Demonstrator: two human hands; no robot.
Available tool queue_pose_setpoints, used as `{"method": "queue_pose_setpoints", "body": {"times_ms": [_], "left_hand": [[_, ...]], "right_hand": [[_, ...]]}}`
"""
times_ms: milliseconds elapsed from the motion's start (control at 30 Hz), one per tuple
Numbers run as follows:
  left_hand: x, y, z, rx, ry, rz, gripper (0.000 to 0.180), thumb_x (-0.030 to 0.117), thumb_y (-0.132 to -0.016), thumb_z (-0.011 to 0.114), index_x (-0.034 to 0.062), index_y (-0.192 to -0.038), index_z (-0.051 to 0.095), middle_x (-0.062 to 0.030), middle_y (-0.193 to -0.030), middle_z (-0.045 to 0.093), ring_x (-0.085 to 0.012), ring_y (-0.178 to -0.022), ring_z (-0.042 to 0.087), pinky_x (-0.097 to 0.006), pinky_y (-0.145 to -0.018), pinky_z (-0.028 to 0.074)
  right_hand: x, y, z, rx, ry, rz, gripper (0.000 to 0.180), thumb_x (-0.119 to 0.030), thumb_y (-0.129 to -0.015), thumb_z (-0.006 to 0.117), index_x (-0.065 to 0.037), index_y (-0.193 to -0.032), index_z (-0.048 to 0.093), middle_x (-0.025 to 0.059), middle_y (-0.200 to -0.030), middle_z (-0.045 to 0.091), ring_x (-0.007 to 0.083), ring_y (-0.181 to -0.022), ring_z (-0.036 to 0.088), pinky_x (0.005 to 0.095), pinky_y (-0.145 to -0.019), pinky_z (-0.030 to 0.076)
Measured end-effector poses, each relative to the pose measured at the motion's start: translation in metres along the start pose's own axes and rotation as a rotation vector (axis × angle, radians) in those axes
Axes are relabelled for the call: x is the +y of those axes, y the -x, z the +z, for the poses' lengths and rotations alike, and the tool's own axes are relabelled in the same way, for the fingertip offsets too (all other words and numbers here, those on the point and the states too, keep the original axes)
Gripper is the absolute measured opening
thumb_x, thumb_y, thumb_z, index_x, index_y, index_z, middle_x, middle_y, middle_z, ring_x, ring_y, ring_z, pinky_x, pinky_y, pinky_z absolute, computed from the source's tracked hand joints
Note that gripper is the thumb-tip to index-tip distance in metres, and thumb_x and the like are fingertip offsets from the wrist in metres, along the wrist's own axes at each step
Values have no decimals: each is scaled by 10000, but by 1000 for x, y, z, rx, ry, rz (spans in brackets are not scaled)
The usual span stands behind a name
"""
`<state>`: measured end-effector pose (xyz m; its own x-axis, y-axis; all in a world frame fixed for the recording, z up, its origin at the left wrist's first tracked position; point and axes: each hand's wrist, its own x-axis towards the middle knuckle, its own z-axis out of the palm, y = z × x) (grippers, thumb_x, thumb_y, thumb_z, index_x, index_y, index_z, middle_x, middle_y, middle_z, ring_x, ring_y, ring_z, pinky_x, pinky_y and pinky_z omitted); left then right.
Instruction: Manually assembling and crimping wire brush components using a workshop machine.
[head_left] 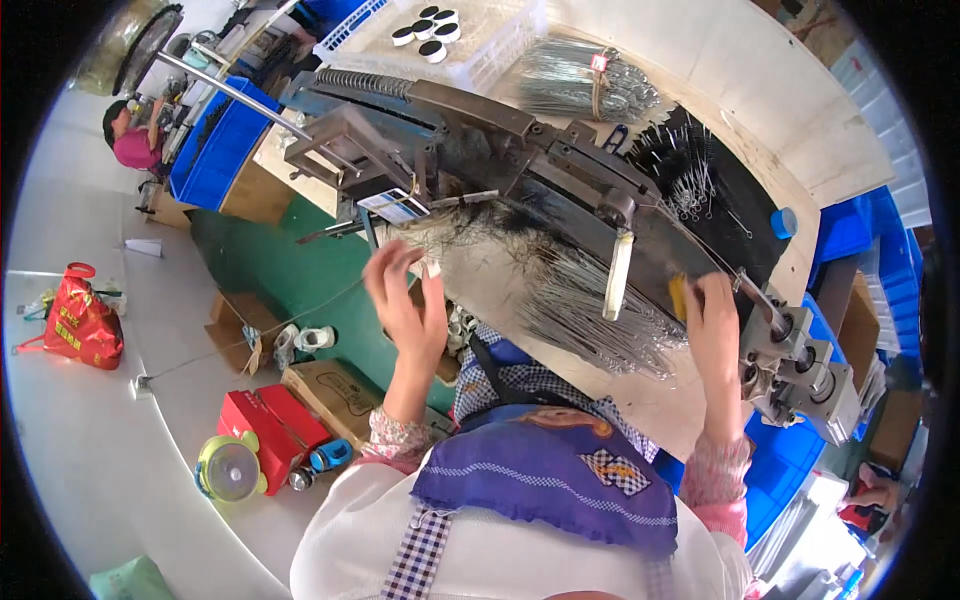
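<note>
My left hand [408,312] is raised at the near left end of the bench machine [520,150], fingers apart. Something white [432,268] shows at its thumb tip, perhaps a wrap. On the right, my right hand [712,318] has its fingers drawn together beside a small yellow piece [679,297]; whether it is held or worn on a finger is unclear. Between my hands lies a loose heap of thin metal wires [600,315], next to dark bristle scraps [505,230]. A pale handle [619,275] hangs from the machine above the wires.
Beyond the machine lie small black-bristled wire brushes [695,175], a tied wire bundle [590,85] and a white crate [490,62] with round tubs. A metal clamp block [805,375] stands right of my right hand. Boxes and a small fan [232,468] stand at lower left.
</note>
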<state>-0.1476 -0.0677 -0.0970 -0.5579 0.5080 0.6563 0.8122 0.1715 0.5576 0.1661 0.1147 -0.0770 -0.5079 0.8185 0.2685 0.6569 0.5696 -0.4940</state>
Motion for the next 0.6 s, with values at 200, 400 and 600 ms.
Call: {"method": "queue_pose_setpoints", "body": {"times_ms": [200,400,600], "left_hand": [[-9,-53,63,-531,742,-1022,488,453,-958,504,-12,-1003,642,-60,-691,628,-106,-495,545,-229,-424,388],[-16,-41,75,-283,810,-950,277,275,-984,517,44,-859,603,58,-591,416,-37,-449,316,-205,-385,227],[174,-37,76,-1109,1489,-479,257,255,-1017,455,57,-875,539,50,-591,343,-44,-454,279,-208,-392,201]], "right_hand": [[-61,6,-85,20,-364,-102,78,28,-844,597,28,-832,520,121,-867,543,210,-738,524,293,-664,435],[-30,26,-108,20,-732,227,67,-27,-891,582,15,-856,543,64,-914,553,91,-756,476,225,-675,383],[-18,27,-128,282,-873,342,100,-92,-939,565,3,-911,580,-6,-887,561,35,-706,482,170,-606,358]]}}
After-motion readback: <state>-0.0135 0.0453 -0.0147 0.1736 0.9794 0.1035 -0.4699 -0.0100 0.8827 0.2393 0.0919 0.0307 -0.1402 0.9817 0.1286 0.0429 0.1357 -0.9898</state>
